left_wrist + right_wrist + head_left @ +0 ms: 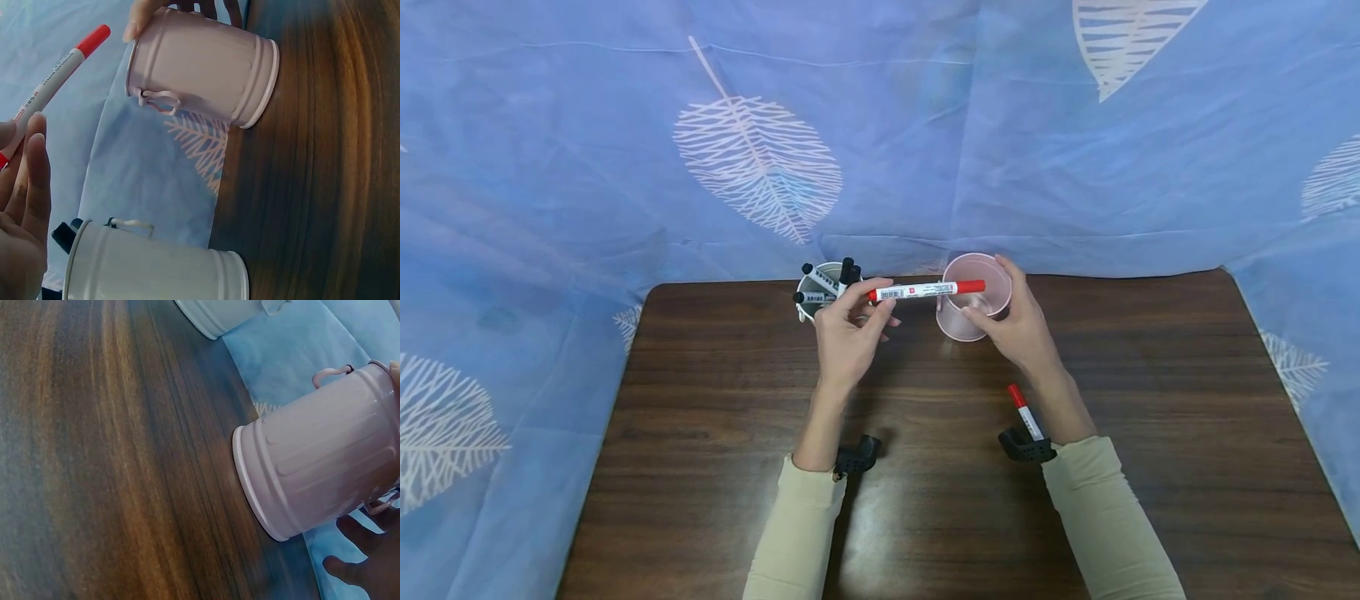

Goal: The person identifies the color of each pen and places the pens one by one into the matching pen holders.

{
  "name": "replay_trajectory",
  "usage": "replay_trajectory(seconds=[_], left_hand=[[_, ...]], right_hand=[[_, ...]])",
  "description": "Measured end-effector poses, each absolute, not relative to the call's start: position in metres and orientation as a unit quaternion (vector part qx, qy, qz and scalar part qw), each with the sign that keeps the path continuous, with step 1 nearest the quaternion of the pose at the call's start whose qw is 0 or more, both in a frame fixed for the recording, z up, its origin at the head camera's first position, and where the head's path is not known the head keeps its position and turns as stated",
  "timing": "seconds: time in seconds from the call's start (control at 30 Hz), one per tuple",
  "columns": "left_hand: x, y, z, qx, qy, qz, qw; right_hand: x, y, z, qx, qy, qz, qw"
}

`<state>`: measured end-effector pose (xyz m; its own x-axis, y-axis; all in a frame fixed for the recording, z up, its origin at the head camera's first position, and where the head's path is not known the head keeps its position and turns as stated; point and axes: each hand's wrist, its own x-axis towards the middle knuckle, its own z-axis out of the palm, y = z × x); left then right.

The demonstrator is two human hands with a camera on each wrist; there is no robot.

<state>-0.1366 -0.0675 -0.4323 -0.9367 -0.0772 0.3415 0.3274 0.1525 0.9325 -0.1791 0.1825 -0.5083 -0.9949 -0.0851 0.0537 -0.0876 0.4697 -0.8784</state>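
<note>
A red-capped whiteboard marker (917, 290) with a white barrel is pinched near one end between the thumb and fingers of my left hand (848, 337). It lies level above the table, its other red end over the opening of a pink bucket (200, 69). My right hand (1028, 333) grips that bucket around its rim, thumb on the near side and fingers on the far right. The bucket stands upright, and small handles show on its sides. Beside my left hand, a white bucket (156, 269) holds several black-capped markers (822, 278); the hand partly hides it.
Another red-capped marker (1026, 412) shows near my right wrist, partly covered by the black wrist mount (1026, 446). The brown wooden table (715, 433) ends just behind the buckets, where a blue cloth (895, 150) with white leaf prints hangs.
</note>
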Motion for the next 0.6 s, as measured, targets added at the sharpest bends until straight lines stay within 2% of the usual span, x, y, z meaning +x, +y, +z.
replay_trajectory(seconds=[0.6], left_hand=[[-0.141, -0.057, -0.434, -0.075, -0.74, -0.652, 0.144]], right_hand=[[-0.181, 0.182, -0.51, 0.044, -0.857, 0.513, 0.0]])
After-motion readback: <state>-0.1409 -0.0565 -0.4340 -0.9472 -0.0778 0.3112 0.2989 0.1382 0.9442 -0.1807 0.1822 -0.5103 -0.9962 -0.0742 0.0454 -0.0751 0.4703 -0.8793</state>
